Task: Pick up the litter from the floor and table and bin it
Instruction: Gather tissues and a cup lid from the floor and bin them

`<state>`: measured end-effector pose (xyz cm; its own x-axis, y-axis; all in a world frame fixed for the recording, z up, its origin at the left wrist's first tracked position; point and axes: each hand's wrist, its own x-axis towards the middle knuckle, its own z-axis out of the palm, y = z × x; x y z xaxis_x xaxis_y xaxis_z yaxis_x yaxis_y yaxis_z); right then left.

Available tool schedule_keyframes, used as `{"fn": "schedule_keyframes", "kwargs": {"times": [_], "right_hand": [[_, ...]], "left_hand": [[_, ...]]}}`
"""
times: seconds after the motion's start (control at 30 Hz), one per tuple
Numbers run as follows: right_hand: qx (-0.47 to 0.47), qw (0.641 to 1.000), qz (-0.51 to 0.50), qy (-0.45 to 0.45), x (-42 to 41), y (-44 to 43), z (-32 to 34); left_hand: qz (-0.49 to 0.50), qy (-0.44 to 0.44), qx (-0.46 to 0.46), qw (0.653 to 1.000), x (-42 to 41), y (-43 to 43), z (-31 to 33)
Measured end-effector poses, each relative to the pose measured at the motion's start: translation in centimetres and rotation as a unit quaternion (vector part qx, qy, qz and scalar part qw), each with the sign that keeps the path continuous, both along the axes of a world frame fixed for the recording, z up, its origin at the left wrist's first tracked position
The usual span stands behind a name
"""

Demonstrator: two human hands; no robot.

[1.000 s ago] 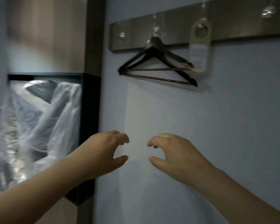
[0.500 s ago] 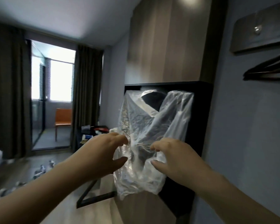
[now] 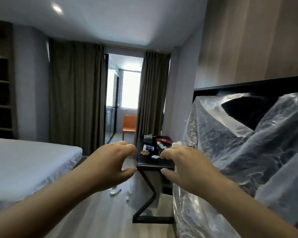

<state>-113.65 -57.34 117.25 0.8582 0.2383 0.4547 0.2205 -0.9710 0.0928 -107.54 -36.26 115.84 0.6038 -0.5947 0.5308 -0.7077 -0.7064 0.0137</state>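
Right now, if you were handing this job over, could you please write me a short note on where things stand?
Left hand: raised, fingers loosely curled, holding nothing.
Right hand: the same, empty, next to the clear plastic bag.
Litter: cup and wrappers lie on the black side table just ahead. White scraps lie on the floor between the bed and the table.
Done: nothing visibly binned; I cannot see what the bag holds.
Left: collect the table and floor litter and bin it.
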Motion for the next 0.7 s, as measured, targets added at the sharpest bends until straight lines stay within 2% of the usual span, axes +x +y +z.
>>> {"fn": "schedule_keyframes", "kwargs": {"times": [0.3, 0.7], "right_hand": [[0.011, 0.997, 0.068, 0.048, 14.6, -0.2, -3.6], [0.018, 0.993, 0.056, 0.1, 36.2, 6.4, -7.9]], "left_hand": [[0.091, 0.026, 0.024, 0.995, 11.8, 1.7, -3.9], [0.104, 0.074, 0.032, 0.991, 32.7, 9.4, -7.9]]}}
